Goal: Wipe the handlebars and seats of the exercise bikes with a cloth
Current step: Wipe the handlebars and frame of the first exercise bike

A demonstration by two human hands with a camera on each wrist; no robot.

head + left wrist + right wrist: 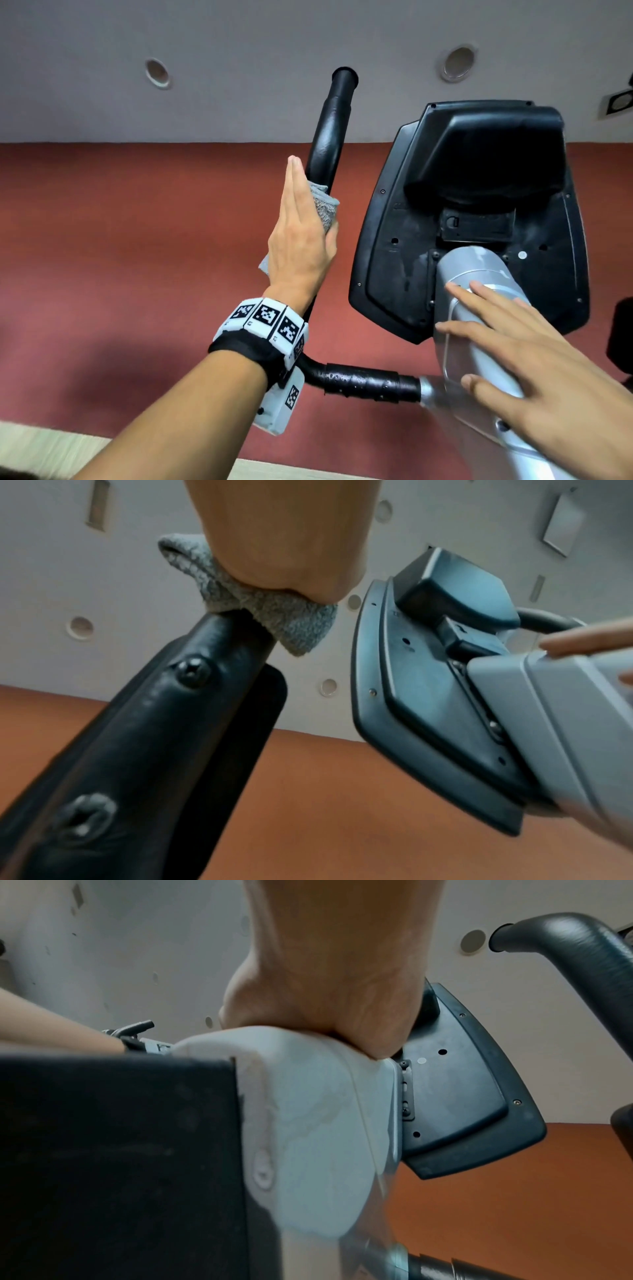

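Against the left handlebar (327,137) sits the grey cloth (324,209), pressed there by the left hand (301,240), and from the left wrist view you can see the cloth (274,615) bunched between palm and black grip (164,723). Fingers look straight and together, pointing up along the bar, thumb tucked against the cloth, so it's a flat-handed press rather than a fist, though I can't tell how far the thumb wraps. A band of black-and-white marker tiles (265,320) rings that wrist. Below the left wrist, the bar bends and runs across as a black sleeve (363,380) toward the silver column (479,274). Over on that column rests the right hand (534,370), fingers spread and relaxed, palm down on the grey housing, holding nothing. Just beyond the right fingertips stands the black back of the console (479,192), screws showing. Behind both hands, red flooring (137,222).
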